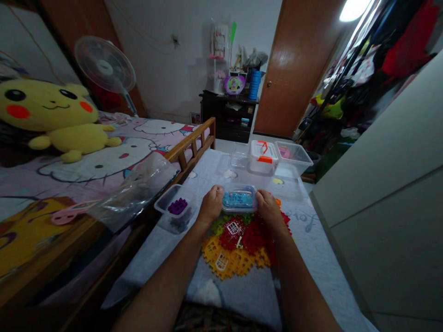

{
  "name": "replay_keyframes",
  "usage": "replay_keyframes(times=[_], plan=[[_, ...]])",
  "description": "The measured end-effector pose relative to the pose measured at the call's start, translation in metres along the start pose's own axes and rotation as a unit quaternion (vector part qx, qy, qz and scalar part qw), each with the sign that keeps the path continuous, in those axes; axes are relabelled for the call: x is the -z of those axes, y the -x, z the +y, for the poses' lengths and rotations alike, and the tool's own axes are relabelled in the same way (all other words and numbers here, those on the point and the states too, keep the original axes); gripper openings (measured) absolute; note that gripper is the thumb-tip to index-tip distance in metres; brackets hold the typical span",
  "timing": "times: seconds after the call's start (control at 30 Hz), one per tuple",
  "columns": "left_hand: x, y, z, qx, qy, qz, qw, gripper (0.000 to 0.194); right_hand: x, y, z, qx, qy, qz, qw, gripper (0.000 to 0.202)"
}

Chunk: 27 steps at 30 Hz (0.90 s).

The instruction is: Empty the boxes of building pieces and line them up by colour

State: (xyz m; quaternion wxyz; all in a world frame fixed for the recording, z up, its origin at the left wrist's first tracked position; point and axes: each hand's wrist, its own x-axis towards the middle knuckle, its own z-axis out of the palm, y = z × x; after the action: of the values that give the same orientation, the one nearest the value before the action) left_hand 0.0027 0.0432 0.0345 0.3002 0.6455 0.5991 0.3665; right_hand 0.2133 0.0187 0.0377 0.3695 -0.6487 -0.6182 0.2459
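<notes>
My left hand [212, 201] and my right hand [268, 206] grip the two ends of a clear plastic container [239, 198] with blue items inside. It is held above the cloth-covered table, at the far edge of a pile of toothed plastic pieces. Red pieces [247, 235] lie in the middle and to the right, green ones [218, 226] at the left, and orange-yellow ones [221, 258] nearest me. Small white window-shaped pieces [221, 262] rest on them. To the left, an open clear container [164, 203] holds purple pieces [177, 206].
A lidded box with orange clips [263, 157] and an open clear bin [294, 154] stand at the table's far end. Along the left runs a wooden bed rail [192, 140], with a plastic bag [138, 189] over it. A white cabinet [387, 203] borders the right.
</notes>
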Motion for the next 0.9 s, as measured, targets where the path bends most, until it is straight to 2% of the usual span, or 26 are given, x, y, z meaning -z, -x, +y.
replay_keyframes(times=[0.17, 0.47, 0.6, 0.9], plan=[[-0.004, 0.002, -0.003, -0.006, 0.014, 0.024, 1.0, 0.027, -0.004, -0.001, 0.002, 0.005, 0.034, 0.019, 0.999, 0.035], [-0.014, -0.004, -0.019, -0.013, 0.163, 0.046, 0.985, 0.027, -0.002, 0.001, 0.012, 0.012, -0.001, 0.046, 0.999, 0.034], [-0.016, -0.001, -0.022, -0.025, 0.175, 0.057, 0.983, 0.026, -0.002, 0.001, 0.01, 0.001, 0.009, 0.05, 0.999, 0.041], [-0.021, 0.004, -0.017, -0.037, 0.193, 0.082, 0.977, 0.026, -0.006, -0.002, 0.013, -0.009, -0.012, 0.043, 0.999, 0.032]])
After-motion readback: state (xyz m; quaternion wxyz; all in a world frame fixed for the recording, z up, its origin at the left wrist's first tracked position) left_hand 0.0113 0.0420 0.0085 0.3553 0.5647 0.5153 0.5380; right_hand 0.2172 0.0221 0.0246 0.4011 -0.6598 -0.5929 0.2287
